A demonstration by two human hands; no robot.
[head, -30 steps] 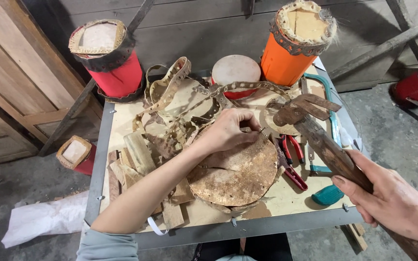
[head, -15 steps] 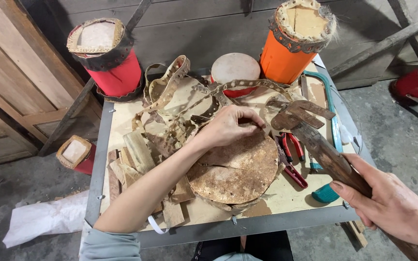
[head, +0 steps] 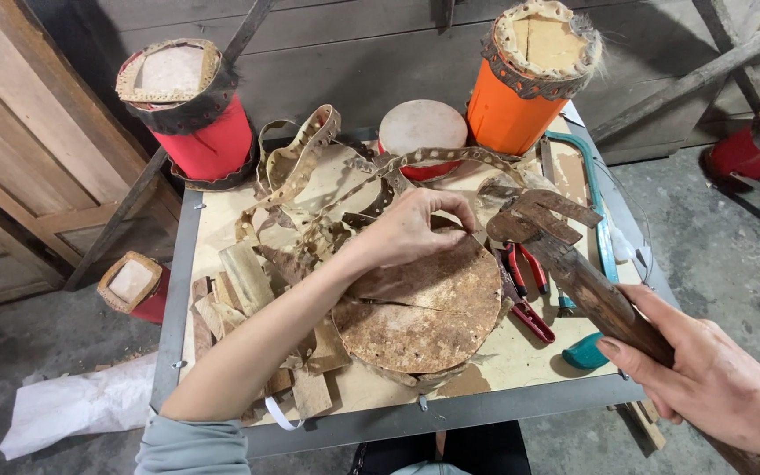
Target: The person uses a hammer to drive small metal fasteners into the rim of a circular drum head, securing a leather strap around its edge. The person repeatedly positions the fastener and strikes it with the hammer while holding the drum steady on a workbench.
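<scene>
A person's left hand (head: 411,230) presses down with pinched fingers on the far edge of a round, rust-brown hide disc (head: 420,308) lying at the middle of the tabletop (head: 182,264), while the right hand (head: 705,383), closed tight, grips the wooden handle of a rusty hammer (head: 573,255) whose head hangs just right of the pinching fingers. Red-handled pliers (head: 521,281) lie just right of the disc, punched hide strips (head: 301,167) and wood offcuts (head: 239,281) to its left, and a red drum (head: 191,110), a small white-topped drum (head: 422,132) and an orange drum (head: 529,75) stand along the far edge.
</scene>
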